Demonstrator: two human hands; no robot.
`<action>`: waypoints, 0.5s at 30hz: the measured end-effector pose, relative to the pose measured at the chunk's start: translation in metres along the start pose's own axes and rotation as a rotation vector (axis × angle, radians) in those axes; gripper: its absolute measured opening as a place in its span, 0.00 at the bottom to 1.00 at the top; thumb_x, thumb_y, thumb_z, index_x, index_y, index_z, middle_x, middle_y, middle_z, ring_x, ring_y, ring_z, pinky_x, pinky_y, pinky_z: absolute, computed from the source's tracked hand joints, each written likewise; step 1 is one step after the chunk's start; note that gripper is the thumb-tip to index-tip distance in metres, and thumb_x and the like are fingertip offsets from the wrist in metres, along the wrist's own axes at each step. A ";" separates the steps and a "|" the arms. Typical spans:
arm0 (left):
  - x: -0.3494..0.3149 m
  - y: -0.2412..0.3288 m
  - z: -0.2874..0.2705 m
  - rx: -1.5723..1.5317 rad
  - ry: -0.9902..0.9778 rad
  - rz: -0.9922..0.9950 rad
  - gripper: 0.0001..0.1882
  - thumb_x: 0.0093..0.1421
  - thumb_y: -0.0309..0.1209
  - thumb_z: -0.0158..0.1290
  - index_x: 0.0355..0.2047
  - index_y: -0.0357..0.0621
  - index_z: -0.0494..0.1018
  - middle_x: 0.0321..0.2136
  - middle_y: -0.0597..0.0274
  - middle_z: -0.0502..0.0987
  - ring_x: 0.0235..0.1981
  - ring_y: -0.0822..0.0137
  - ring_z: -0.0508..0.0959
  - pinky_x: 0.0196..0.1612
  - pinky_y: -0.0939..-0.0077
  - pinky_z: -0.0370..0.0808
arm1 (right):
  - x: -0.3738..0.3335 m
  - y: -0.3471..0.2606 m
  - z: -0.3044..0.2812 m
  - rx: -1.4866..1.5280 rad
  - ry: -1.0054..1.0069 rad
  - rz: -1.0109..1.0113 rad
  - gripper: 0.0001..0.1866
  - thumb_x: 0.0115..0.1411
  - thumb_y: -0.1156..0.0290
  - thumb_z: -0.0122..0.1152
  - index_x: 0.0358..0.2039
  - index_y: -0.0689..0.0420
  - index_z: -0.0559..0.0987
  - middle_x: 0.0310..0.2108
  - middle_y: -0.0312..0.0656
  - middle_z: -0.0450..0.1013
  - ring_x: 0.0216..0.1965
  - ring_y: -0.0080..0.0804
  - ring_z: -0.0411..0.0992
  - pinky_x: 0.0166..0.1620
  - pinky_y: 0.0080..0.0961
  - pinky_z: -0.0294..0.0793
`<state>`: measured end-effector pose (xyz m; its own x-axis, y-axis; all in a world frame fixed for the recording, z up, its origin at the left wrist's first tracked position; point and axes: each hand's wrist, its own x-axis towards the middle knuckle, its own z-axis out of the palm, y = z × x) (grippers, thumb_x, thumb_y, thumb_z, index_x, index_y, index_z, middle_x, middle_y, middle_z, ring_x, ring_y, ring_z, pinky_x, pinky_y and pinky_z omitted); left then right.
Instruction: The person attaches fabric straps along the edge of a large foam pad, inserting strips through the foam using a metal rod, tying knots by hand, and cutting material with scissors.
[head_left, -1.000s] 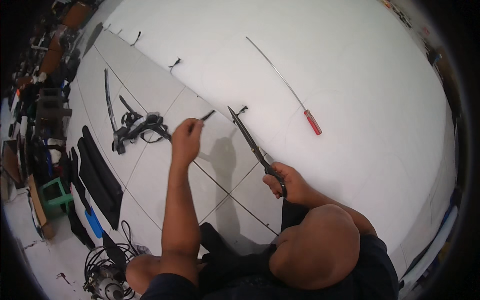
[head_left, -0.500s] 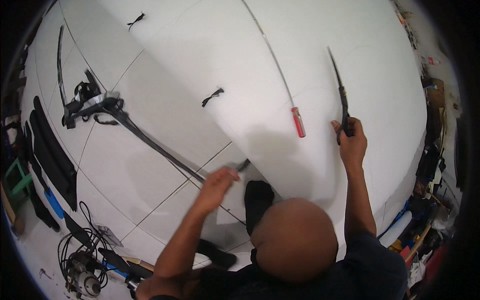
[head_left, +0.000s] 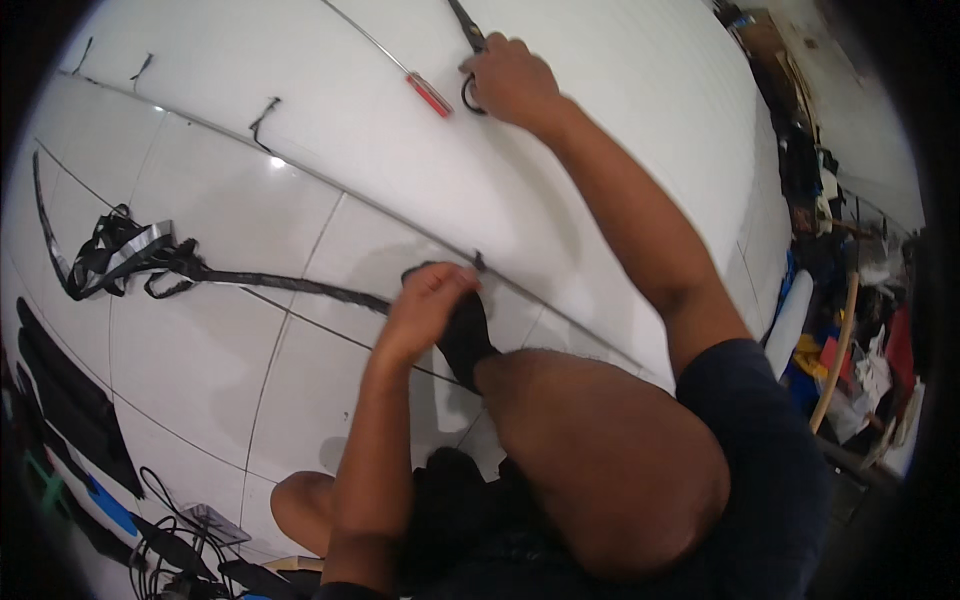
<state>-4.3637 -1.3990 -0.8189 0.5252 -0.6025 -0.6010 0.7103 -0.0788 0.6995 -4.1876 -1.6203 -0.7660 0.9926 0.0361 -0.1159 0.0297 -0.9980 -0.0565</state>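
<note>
My left hand (head_left: 425,308) is pinched closed on a long black fabric strip (head_left: 295,284), and a short dark end shows just past the fingertips. From there the strip trails left across the floor to a tangled heap of black and silvery strip (head_left: 125,250). At the far side, my right hand (head_left: 515,85) grips black scissors (head_left: 468,28) over a large white slab (head_left: 620,130). One ring of the handle shows below the fingers. Beside them, a long thin screwdriver (head_left: 430,95) with a red handle lies on the slab.
Short black ties (head_left: 264,125) sit along the slab's near edge. On the tiled floor (head_left: 215,365) at left lie flat black pieces (head_left: 75,395) and coiled black cable (head_left: 160,545). Mixed clutter, with a wooden stick (head_left: 838,350), lines the right side. My bent leg (head_left: 610,440) is close below.
The view has turned and shifted. My right arm now reaches farther out, with the scissors nearer the screwdriver. My left hand keeps its pinch on the strip, close by the slab's edge.
</note>
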 end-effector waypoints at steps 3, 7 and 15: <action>0.003 0.011 -0.012 -0.132 0.282 0.124 0.12 0.64 0.38 0.51 0.32 0.44 0.76 0.18 0.77 0.61 0.17 0.82 0.58 0.20 0.85 0.52 | 0.008 0.001 0.002 0.002 -0.034 -0.029 0.22 0.58 0.71 0.53 0.54 0.57 0.76 0.49 0.51 0.71 0.53 0.48 0.68 0.52 0.41 0.73; 0.007 0.033 0.030 -0.238 0.341 0.302 0.14 0.66 0.39 0.51 0.33 0.40 0.75 0.18 0.77 0.60 0.17 0.82 0.56 0.20 0.84 0.52 | 0.010 -0.025 0.039 0.140 0.336 -0.241 0.18 0.62 0.67 0.52 0.49 0.59 0.78 0.45 0.53 0.73 0.47 0.50 0.72 0.50 0.43 0.73; -0.020 0.012 0.023 -0.081 0.487 0.367 0.15 0.67 0.39 0.51 0.36 0.38 0.76 0.17 0.77 0.59 0.17 0.83 0.56 0.19 0.85 0.50 | -0.122 -0.076 0.023 0.647 0.060 0.221 0.21 0.56 0.70 0.51 0.51 0.61 0.69 0.46 0.60 0.72 0.49 0.57 0.72 0.52 0.46 0.71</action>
<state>-4.3767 -1.4058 -0.7901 0.8823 -0.1455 -0.4477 0.4661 0.1370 0.8741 -4.3140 -1.5476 -0.7706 0.9727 -0.1862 -0.1388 -0.2320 -0.7486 -0.6211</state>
